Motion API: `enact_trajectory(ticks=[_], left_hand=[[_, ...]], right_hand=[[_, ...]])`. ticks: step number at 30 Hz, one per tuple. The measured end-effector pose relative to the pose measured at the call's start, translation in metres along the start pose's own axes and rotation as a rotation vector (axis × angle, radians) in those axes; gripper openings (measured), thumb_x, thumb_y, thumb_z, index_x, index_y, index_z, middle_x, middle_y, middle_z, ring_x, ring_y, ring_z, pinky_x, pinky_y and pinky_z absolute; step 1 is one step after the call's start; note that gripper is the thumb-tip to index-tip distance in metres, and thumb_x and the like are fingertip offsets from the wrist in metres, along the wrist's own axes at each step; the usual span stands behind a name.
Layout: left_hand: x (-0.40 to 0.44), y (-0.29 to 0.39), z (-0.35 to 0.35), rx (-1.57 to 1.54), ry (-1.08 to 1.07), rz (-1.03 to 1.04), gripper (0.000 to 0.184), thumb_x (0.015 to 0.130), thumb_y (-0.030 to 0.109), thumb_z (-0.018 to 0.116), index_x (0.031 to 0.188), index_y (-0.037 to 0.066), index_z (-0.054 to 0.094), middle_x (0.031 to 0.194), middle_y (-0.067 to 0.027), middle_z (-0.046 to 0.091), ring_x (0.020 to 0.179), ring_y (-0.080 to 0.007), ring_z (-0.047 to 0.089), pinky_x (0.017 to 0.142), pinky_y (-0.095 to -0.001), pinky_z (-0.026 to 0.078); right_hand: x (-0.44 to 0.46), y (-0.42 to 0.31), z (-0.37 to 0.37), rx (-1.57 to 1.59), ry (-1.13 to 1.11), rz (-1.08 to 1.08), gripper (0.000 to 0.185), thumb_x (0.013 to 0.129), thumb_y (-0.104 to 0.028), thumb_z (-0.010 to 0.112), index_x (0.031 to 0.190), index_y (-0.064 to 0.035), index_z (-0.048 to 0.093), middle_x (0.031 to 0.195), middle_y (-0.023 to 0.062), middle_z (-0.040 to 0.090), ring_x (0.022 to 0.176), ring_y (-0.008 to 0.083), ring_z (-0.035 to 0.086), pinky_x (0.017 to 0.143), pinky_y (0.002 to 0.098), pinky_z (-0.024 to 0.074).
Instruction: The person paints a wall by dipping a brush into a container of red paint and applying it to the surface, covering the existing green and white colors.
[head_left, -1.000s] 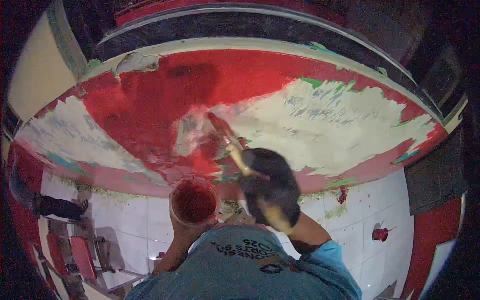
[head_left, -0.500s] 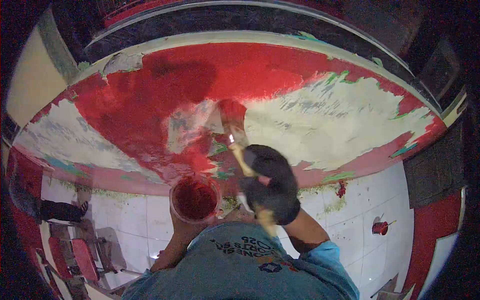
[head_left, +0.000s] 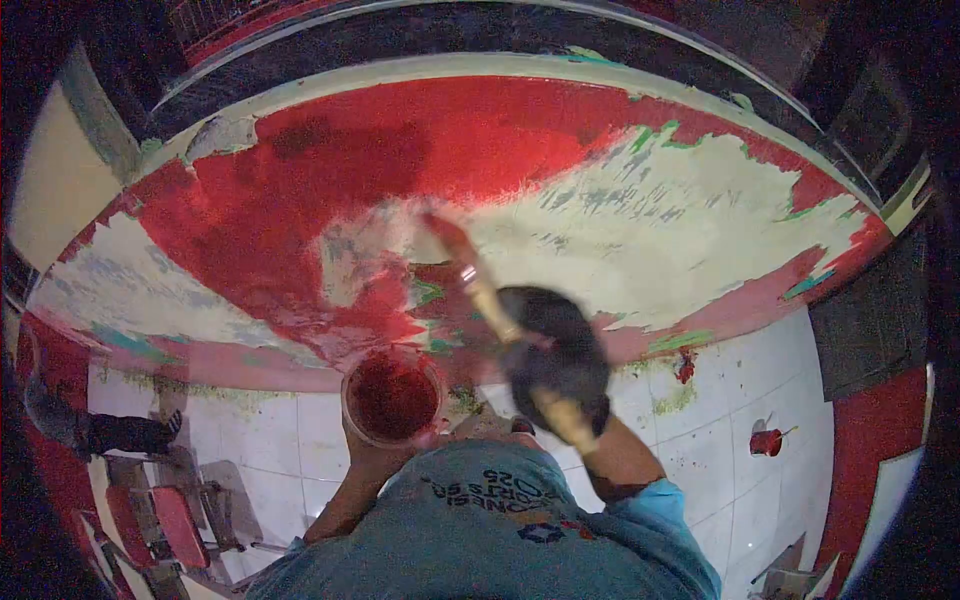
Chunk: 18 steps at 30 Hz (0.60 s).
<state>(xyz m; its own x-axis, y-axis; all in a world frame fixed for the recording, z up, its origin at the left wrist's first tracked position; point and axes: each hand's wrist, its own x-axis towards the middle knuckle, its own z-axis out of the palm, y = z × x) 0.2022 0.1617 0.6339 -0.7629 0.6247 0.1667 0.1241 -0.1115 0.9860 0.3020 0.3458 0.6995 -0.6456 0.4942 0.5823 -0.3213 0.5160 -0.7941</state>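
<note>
My right hand [head_left: 556,365], in a dark glove, is closed round the wooden handle of a paintbrush [head_left: 485,290]. The red bristles point up and left and are at the wall [head_left: 640,240], near the lower edge of a bright red painted area, over pale patches. The brush and glove are slightly blurred. Low in front of my shirt, my left hand [head_left: 372,452] holds a round, clear-rimmed container [head_left: 393,396] with red paint inside; its fingers are mostly hidden under and behind the container.
On the tiled floor [head_left: 700,450] at the right stands a small red pot [head_left: 766,442] with a stick or brush in it. A red chair [head_left: 183,520] is at the lower left. Part of another person [head_left: 125,432] shows above it. A dark panel [head_left: 868,325] is at the right.
The brush has swung right and then back left, its bristles staying near the same patch. My left hand and the container have barely moved. The view has shifted slightly.
</note>
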Motion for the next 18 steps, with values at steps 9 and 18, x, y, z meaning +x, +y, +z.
enact_trajectory(ticks=[9,18], left_hand=[[-0.003,0.013,0.012,0.264,0.063,0.042,0.096,0.042,0.024,0.084,0.118,0.004,0.030,0.115,-0.0108,0.042,0.105,-0.0220,0.045,0.090,-0.0353,0.037],[0.008,0.022,0.028,0.014,0.047,-0.026,0.096,0.042,0.023,0.083,0.119,0.003,0.029,0.114,-0.0132,0.042,0.105,-0.0258,0.044,0.089,-0.0371,0.037]], right_hand=[[0.007,-0.008,-0.022,-0.099,0.317,-0.114,0.041,0.066,-0.011,0.065,0.104,-0.0056,0.052,0.106,0.0148,0.052,0.100,0.0323,0.049,0.086,0.0399,0.0384],[-0.009,-0.040,-0.011,0.304,0.230,0.359,0.018,0.075,-0.013,0.055,0.091,-0.0032,0.055,0.089,0.0074,0.055,0.084,0.0173,0.051,0.075,0.0295,0.0406]])
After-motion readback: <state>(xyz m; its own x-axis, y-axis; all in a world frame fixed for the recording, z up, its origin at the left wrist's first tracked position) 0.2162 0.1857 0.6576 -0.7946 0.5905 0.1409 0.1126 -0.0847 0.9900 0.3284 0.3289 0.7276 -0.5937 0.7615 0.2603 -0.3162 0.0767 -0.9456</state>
